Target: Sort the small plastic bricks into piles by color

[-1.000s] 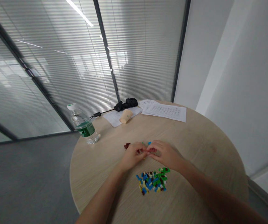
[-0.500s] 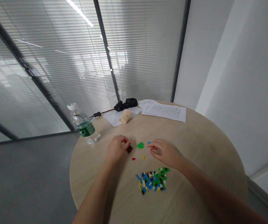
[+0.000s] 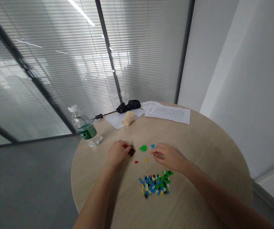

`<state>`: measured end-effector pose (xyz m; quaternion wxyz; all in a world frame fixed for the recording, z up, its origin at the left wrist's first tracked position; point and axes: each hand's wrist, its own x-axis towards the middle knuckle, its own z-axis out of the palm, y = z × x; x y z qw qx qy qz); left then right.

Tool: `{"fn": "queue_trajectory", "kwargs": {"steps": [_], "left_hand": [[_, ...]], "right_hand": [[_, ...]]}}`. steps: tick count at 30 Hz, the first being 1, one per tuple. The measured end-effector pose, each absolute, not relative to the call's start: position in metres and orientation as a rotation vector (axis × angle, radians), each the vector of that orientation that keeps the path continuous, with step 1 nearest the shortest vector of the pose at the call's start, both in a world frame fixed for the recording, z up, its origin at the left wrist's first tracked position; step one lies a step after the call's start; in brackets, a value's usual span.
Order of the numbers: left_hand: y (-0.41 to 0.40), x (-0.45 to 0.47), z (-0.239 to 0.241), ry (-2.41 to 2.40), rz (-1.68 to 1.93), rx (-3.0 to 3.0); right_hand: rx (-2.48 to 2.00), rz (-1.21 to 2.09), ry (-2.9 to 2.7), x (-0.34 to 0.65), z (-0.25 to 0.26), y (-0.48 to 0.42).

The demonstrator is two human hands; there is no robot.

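Tiny plastic bricks [image 3: 155, 185] in blue, green, yellow and brown are heaped at lower centre of the round wooden table [image 3: 206, 159], dark brown bricks [image 3: 132, 151] are touched by the curled left hand [image 3: 117, 154], and the half-closed right hand [image 3: 167, 156] is held just beside a yellow brick [image 3: 146, 160], any grip being impossible to tell

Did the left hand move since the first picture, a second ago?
Yes, the left hand has moved left, closer to the water bottle, which stands in the same place.

On the round bench [image 3: 206, 162], toy bricks [image 3: 154, 185] lie near the front edge, a water bottle [image 3: 84, 129] at left, printed sheets [image 3: 169, 114] along the far edge.
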<state>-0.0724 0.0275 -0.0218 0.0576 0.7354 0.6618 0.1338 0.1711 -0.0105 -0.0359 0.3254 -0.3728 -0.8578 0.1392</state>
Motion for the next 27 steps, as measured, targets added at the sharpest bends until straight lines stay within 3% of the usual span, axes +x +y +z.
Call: {"fn": "queue_trajectory", "kwargs": {"steps": [16,27], "left_hand": [[0.025,-0.072,-0.02,2.12,0.396,2.196],[0.025,-0.068,-0.022,1.985,0.738,2.258]], "right_hand": [[-0.718,0.65,-2.576,0.159,-0.046,-0.02],[-0.782,0.66,-2.607,0.156,-0.046,-0.023]]}}
